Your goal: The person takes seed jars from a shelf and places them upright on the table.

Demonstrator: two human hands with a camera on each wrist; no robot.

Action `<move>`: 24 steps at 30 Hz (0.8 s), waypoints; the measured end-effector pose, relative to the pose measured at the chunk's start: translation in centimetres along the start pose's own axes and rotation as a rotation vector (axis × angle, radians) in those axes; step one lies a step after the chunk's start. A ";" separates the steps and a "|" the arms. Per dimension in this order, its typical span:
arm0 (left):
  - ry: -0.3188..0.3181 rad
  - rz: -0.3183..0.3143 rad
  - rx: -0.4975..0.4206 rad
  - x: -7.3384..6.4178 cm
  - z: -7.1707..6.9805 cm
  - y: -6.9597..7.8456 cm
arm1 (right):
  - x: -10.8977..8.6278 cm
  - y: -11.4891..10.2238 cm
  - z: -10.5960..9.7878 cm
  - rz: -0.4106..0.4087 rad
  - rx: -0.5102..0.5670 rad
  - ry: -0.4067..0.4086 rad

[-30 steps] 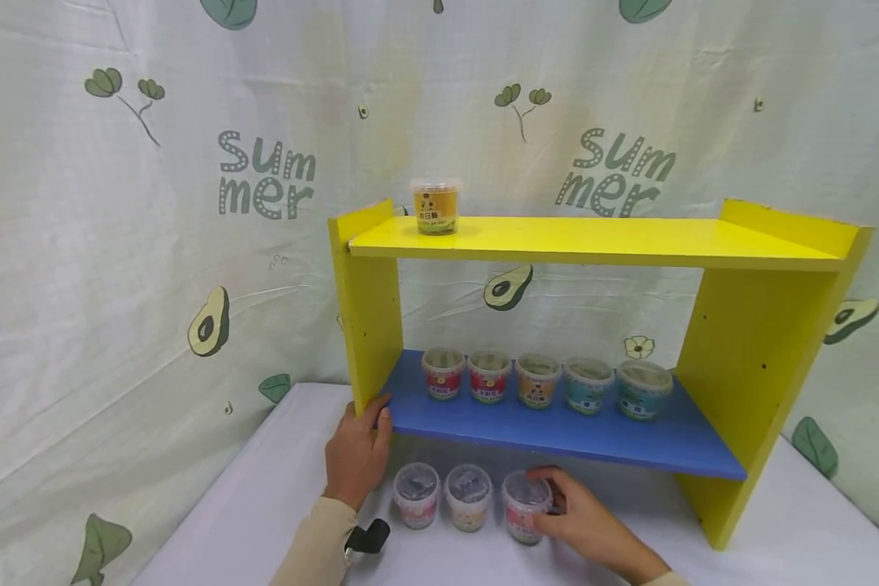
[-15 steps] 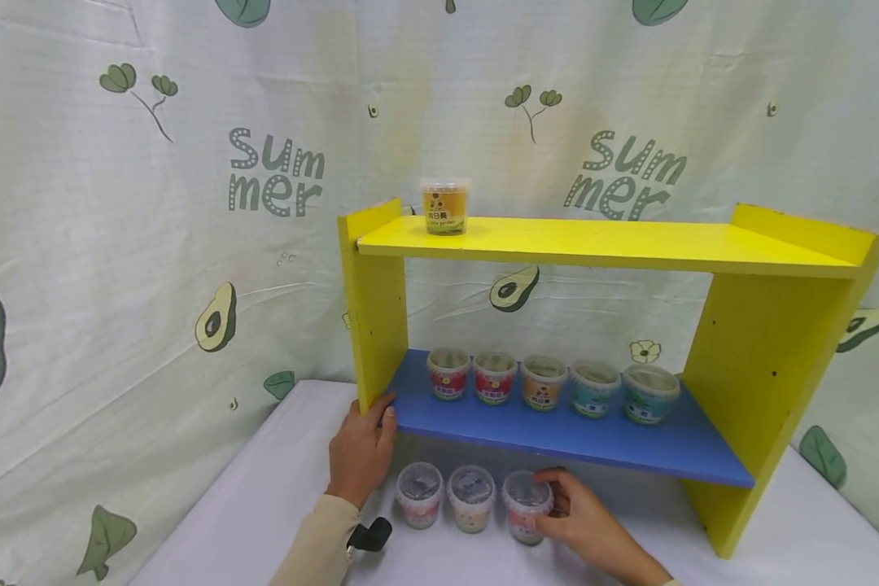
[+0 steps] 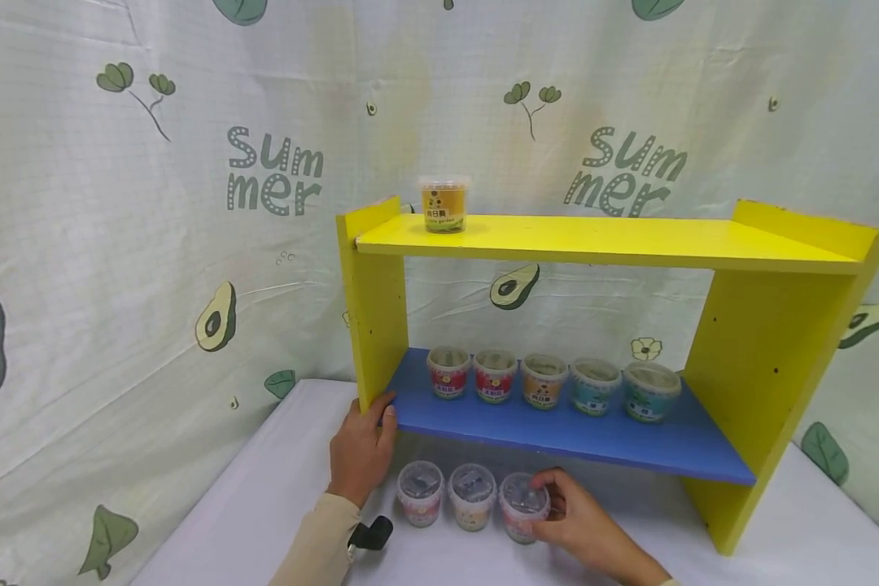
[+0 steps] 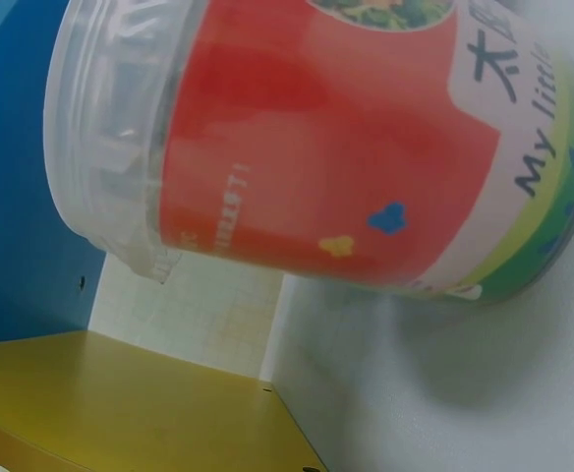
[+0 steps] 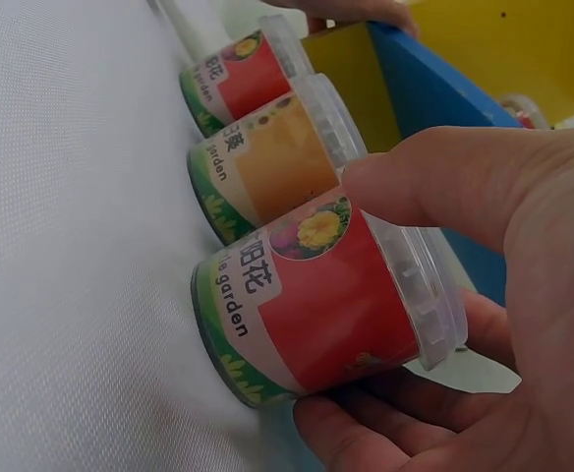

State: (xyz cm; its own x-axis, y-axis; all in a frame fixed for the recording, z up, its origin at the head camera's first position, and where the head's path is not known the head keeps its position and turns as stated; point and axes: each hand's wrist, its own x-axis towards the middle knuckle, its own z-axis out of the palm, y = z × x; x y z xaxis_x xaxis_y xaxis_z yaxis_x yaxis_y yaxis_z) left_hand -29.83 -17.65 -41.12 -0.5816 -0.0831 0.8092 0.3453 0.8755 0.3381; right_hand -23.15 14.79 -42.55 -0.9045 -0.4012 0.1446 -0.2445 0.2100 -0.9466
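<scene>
My right hand (image 3: 575, 517) grips a lidded plastic tub with a red label (image 3: 518, 517) at the right end of a row of three on the white table. In the right wrist view, the thumb lies at the lid's edge and the other fingers go under the red tub (image 5: 341, 305). My left hand (image 3: 362, 452) holds the lower left corner of the shelf unit, thumb at the front of the blue board (image 3: 557, 431). An orange-labelled tub (image 3: 472, 498) and another red-labelled tub (image 3: 421, 495) stand to the left of the gripped one.
Several labelled tubs, including an orange one (image 3: 544, 382), line the blue board. One yellow-orange tub (image 3: 443, 206) stands on the yellow top board (image 3: 615, 236). The right yellow side panel (image 3: 769, 366) comes down beyond my right hand. A patterned cloth (image 3: 154, 244) hangs behind.
The gripped red tub has shifted slightly left, closer to the orange one, with my right hand. My left hand keeps its place on the shelf corner. The head view has turned slightly.
</scene>
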 end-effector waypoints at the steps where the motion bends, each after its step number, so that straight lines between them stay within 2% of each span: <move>1: 0.001 0.001 -0.001 0.0 0.0 0.0 | 0.0 0.0 0.0 0.009 0.000 -0.006; 5: 0.000 0.000 0.003 0.0 0.1 0.0 | 0.0 0.1 -0.1 0.024 0.002 -0.024; 11: 0.012 0.009 0.004 0.0 0.0 -0.1 | -0.1 0.0 -0.1 -0.004 -0.004 -0.032; 19: 0.006 0.004 -0.001 -0.2 0.0 -0.1 | 0.1 0.1 -0.2 0.021 0.002 -0.053; 24: 0.017 0.012 -0.007 0.0 0.1 -0.1 | 0.0 -0.4 -0.8 -0.012 -0.096 -0.031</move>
State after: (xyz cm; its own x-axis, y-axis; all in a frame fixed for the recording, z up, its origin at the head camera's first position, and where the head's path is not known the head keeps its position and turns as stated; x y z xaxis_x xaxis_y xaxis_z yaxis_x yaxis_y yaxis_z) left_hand -29.87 -17.69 -41.19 -0.5646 -0.0806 0.8215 0.3573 0.8733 0.3312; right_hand -23.33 15.41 -41.96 -0.8904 -0.4315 0.1450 -0.2887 0.2890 -0.9127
